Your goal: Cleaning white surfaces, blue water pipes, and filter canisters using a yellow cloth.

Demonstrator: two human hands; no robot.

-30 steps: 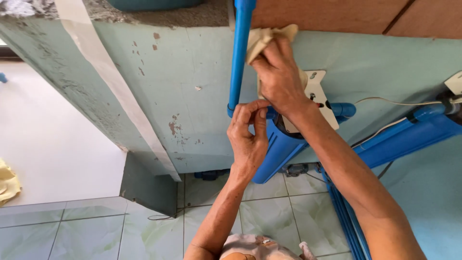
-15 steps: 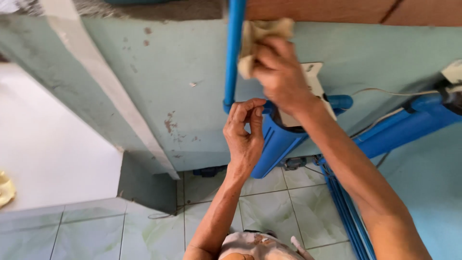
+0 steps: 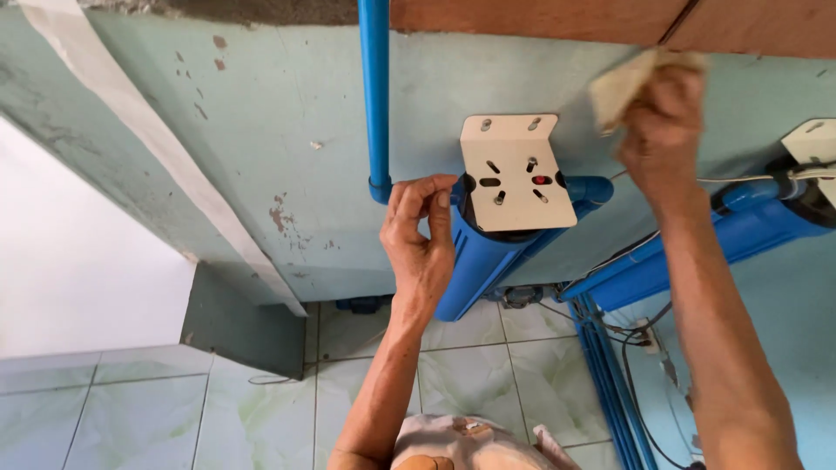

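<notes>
The pale green wall (image 3: 218, 157) carries a blue filter housing (image 3: 488, 261), long axis slanting down-left, under a cream bracket (image 3: 518, 174). The left hand (image 3: 422, 235) pinches closed at the pipe joint just left of it. Farther right, the right hand (image 3: 666, 122) grips what looks like a cloth (image 3: 623, 83).

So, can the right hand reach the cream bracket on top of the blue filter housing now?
Probably yes: the right hand, holding a cloth, is just beside the bracket, with nothing between. The left hand is on its other side.
</notes>
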